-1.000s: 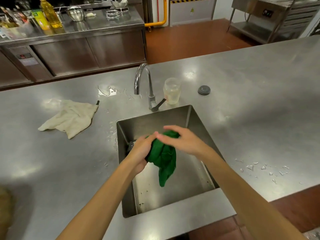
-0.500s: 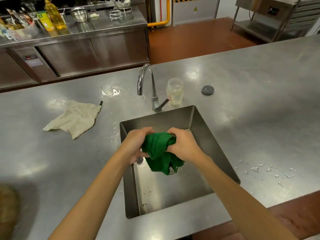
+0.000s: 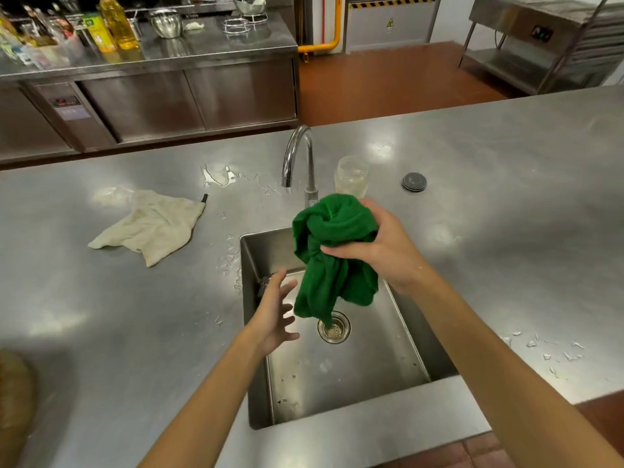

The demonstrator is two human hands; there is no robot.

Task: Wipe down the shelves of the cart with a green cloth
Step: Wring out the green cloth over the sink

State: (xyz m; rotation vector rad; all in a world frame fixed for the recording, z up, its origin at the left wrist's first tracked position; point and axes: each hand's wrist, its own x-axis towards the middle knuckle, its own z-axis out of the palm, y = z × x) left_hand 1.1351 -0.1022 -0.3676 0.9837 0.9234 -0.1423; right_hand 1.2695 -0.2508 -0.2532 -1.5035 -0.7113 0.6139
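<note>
My right hand (image 3: 381,255) is gripping the bunched green cloth (image 3: 334,251) above the sink (image 3: 354,383), fingers curled round it. My left hand (image 3: 275,315) is hovering over the sink, fingers spread. I judge wringing firmly there is keeping drips inside.

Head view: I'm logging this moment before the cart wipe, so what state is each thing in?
green cloth, bunched, tail hanging down
right hand, grips the green cloth
left hand, open, holds nothing
faucet, no stream visible
sink, no standing water, drain uncovered
beige cloth, lying rumpled
jar, upright
counter, wet in patches
</note>
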